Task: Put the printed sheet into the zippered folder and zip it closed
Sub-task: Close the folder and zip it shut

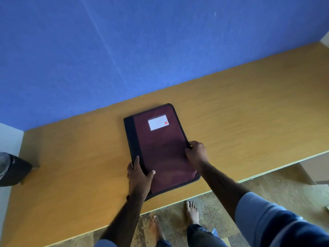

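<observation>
A maroon zippered folder with a black spine and a white label lies closed and flat on the wooden table. My left hand rests on its near left corner, fingers along the spine and thumb on the cover. At the middle of the folder's right edge, my right hand has its fingers pinched at the zipper track; the zipper pull itself is hidden by the fingers. No printed sheet is visible.
A blue wall rises right behind the table. A dark object sits at the table's left end. The table's near edge runs just below the folder, with my bare feet on the floor beneath.
</observation>
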`<action>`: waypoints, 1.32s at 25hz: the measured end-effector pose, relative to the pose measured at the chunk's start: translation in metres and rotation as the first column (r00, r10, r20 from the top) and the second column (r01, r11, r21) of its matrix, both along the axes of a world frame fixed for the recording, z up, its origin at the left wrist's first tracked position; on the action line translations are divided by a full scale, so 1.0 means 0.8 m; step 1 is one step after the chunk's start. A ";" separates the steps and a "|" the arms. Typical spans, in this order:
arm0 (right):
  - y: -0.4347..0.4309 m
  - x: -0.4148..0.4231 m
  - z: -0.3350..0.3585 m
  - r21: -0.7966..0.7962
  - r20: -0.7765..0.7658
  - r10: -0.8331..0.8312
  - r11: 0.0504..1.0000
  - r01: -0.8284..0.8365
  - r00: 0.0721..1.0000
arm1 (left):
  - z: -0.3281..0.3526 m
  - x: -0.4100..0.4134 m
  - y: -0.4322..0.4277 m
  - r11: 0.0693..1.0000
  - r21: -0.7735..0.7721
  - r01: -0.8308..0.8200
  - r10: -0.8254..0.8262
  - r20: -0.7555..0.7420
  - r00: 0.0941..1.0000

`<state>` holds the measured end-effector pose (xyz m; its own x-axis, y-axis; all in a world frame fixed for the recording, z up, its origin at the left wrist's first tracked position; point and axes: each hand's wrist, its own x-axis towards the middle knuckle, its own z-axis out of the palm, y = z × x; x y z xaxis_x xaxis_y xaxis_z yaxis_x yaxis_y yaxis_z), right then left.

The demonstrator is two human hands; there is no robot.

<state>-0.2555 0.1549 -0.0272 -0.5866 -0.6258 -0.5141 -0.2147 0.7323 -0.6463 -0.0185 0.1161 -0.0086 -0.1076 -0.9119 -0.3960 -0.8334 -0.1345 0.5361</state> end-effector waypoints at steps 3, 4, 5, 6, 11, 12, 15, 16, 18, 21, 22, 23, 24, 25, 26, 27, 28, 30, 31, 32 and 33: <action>-0.013 0.004 0.010 -0.013 -0.005 -0.056 0.998 0.056 0.998 | -0.001 -0.003 -0.008 1.000 -0.004 -0.019 0.019 -0.028 0.999; -0.017 0.004 0.013 -0.001 -0.017 -0.060 0.998 0.060 0.998 | -0.001 -0.004 -0.011 1.000 0.001 -0.021 0.021 -0.044 0.999; -0.022 0.002 0.013 0.011 -0.025 -0.058 0.998 0.058 0.998 | -0.002 -0.005 -0.016 1.000 0.010 -0.027 0.027 -0.066 0.997; -0.027 0.001 0.015 0.018 -0.028 -0.045 0.999 0.046 0.999 | -0.001 -0.004 -0.020 0.999 0.018 -0.037 0.039 -0.091 0.995; -0.033 -0.017 0.012 0.034 -0.070 0.111 0.993 -0.109 0.991 | 0.000 0.027 -0.046 1.000 0.021 0.003 0.000 -0.137 0.991; -0.029 -0.016 0.012 0.045 -0.109 0.129 0.991 -0.125 0.986 | -0.002 0.042 -0.046 0.999 0.007 0.036 -0.035 -0.119 0.992; -0.002 0.008 0.009 0.073 -0.366 0.170 0.985 -0.154 0.915 | -0.010 0.099 -0.025 0.975 -0.071 0.212 -0.212 0.000 0.977; 0.010 0.024 0.007 0.054 -0.449 0.198 0.979 -0.194 0.871 | -0.012 0.119 -0.014 0.959 -0.092 0.269 -0.266 0.040 0.963; 0.032 0.058 0.000 -0.004 -0.565 0.257 0.949 -0.314 0.784 | -0.013 0.150 0.002 0.924 -0.112 0.365 -0.356 0.097 0.930; 0.054 0.113 -0.011 -0.068 -0.626 0.322 0.885 -0.461 0.711 | -0.018 0.172 0.014 0.875 -0.123 0.469 -0.455 0.126 0.882; 0.058 0.132 -0.011 -0.074 -0.623 0.349 0.865 -0.496 0.700 | -0.019 0.173 0.015 0.860 -0.137 0.491 -0.475 0.134 0.870; 0.062 0.152 -0.010 -0.067 -0.619 0.383 0.844 -0.533 0.685 | -0.022 0.173 0.015 0.846 -0.157 0.510 -0.492 0.138 0.859; 0.066 0.171 -0.010 -0.054 -0.617 0.423 0.818 -0.573 0.664 | -0.024 0.171 0.015 0.834 -0.180 0.521 -0.504 0.135 0.853; 0.070 0.188 -0.013 -0.042 -0.617 0.463 0.788 -0.615 0.636 | -0.024 0.168 0.013 0.827 -0.198 0.525 -0.511 0.123 0.851; 0.073 0.205 -0.016 -0.029 -0.619 0.502 0.754 -0.656 0.604 | -0.025 0.165 0.012 0.824 -0.215 0.524 -0.514 0.105 0.851; 0.075 0.219 -0.020 -0.017 -0.623 0.532 0.723 -0.690 0.573 | -0.026 0.164 0.010 0.823 -0.237 0.516 -0.510 0.088 0.855; 0.076 0.231 -0.022 -0.004 -0.623 0.555 0.703 -0.712 0.552 | -0.026 0.163 0.008 0.828 -0.249 0.503 -0.503 0.068 0.862; 0.074 0.252 -0.026 0.022 -0.617 0.571 0.700 -0.713 0.541 | -0.028 0.168 0.005 0.832 -0.263 0.488 -0.498 0.033 0.867; 0.071 0.262 -0.027 0.035 -0.609 0.572 0.711 -0.702 0.549 | -0.030 0.172 0.004 0.829 -0.268 0.491 -0.506 0.018 0.862; 0.069 0.271 -0.027 0.044 -0.600 0.572 0.721 -0.691 0.559 | -0.032 0.175 0.004 0.824 -0.271 0.498 -0.516 0.003 0.856; 0.067 0.279 -0.027 0.050 -0.594 0.570 0.730 -0.681 0.568 | -0.034 0.178 0.004 0.818 -0.277 0.504 -0.528 -0.015 0.849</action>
